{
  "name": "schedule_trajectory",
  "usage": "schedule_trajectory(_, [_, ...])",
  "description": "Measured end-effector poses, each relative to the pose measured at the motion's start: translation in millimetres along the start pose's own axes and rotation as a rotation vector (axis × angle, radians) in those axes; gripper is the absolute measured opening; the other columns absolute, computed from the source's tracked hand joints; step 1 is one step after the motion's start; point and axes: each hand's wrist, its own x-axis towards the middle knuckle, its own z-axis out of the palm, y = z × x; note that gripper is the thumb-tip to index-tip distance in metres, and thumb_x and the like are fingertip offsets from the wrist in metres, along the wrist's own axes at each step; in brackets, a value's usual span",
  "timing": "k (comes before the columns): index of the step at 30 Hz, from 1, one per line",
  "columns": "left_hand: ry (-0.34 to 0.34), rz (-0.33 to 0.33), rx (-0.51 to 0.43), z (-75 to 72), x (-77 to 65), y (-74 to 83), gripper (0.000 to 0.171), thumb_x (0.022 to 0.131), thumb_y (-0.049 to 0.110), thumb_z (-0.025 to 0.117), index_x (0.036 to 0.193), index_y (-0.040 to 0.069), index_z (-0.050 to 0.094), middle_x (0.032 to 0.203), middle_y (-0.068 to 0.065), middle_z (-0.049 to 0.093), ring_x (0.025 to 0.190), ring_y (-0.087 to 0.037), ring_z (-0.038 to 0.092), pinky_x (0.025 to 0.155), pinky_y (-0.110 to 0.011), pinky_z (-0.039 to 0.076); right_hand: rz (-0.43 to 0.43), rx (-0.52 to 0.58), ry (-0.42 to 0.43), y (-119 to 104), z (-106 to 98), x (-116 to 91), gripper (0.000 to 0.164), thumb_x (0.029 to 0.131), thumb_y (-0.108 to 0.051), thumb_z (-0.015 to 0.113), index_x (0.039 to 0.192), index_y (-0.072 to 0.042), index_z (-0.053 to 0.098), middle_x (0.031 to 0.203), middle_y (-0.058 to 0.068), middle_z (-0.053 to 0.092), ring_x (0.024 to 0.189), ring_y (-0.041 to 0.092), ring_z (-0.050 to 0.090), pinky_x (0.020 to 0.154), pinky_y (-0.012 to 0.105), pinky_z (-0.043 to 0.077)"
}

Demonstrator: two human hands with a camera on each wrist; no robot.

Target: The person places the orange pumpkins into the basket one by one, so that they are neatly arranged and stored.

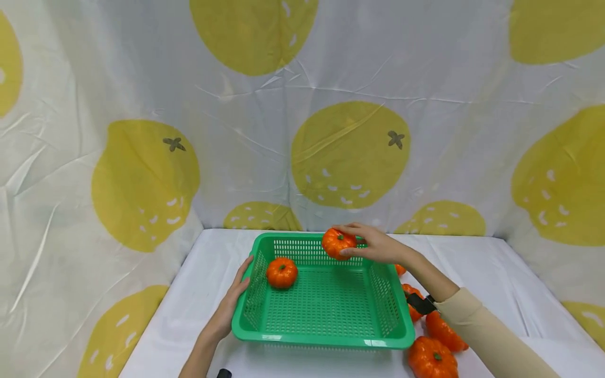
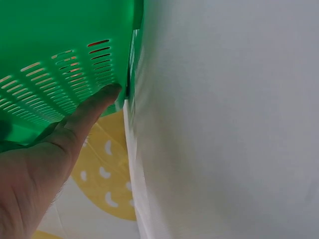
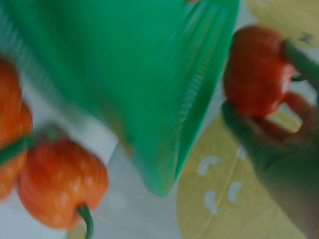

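Observation:
A small orange pumpkin (image 1: 338, 243) with a green stem is pinched between the thumb and fingers of my right hand (image 1: 375, 245), over the back right of the green plastic basket (image 1: 323, 342). In the right wrist view the same pumpkin (image 3: 256, 72) shows between the fingertips, past the basket's rim. Another pumpkin (image 1: 282, 273) sits inside the basket near its left wall. My left hand (image 1: 228, 307) rests against the basket's left side, fingers extended at the rim. The left wrist view shows one straight digit (image 2: 92, 112) along the slotted outer wall (image 2: 30, 55).
Several more pumpkins (image 1: 432, 358) lie on the white cloth right of the basket, partly beneath my right forearm. In the right wrist view, one pumpkin (image 3: 62, 184) lies close beside the basket. A lemon-print curtain (image 1: 350, 157) stands behind the table and along both sides.

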Motion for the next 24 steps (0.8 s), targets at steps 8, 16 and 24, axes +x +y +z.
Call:
schedule_trajectory(8, [0.011,-0.003,0.014,0.2,1.4,-1.3,0.054,0.113,0.040,0.022,0.166,0.040,0.011,0.176,-0.005,0.000,0.161,-0.041,0.002,0.121,-0.071,0.007,-0.016,0.070,-0.039,-10.8,6.0,17.4,0.066,0.100,-0.034,0.070,0.158,-0.018,0.044,0.150,0.017,0.053,0.129,0.034,0.060,0.105,0.049,0.053])
schedule_trajectory(16, [0.005,-0.017,0.024,-0.4,1.2,-1.6,0.053,0.113,0.043,0.021,0.165,0.043,0.010,0.176,-0.004,0.000,0.161,-0.041,0.003,0.121,-0.069,0.011,-0.069,0.012,-0.072,-17.9,23.9,33.7,0.066,0.100,-0.034,0.070,0.157,-0.011,0.046,0.143,0.013,0.060,0.122,0.027,0.062,0.098,0.042,0.054])
schedule_trajectory(24, [-0.002,-0.013,0.015,-1.4,0.2,-1.6,0.053,0.113,0.043,0.021,0.165,0.043,0.010,0.176,-0.004,0.000,0.160,-0.040,0.006,0.121,-0.067,0.014,-0.036,0.014,-0.120,-17.7,50.9,46.2,0.064,0.100,-0.036,0.069,0.157,-0.014,0.047,0.133,0.011,0.063,0.111,0.020,0.060,0.090,0.034,0.050])
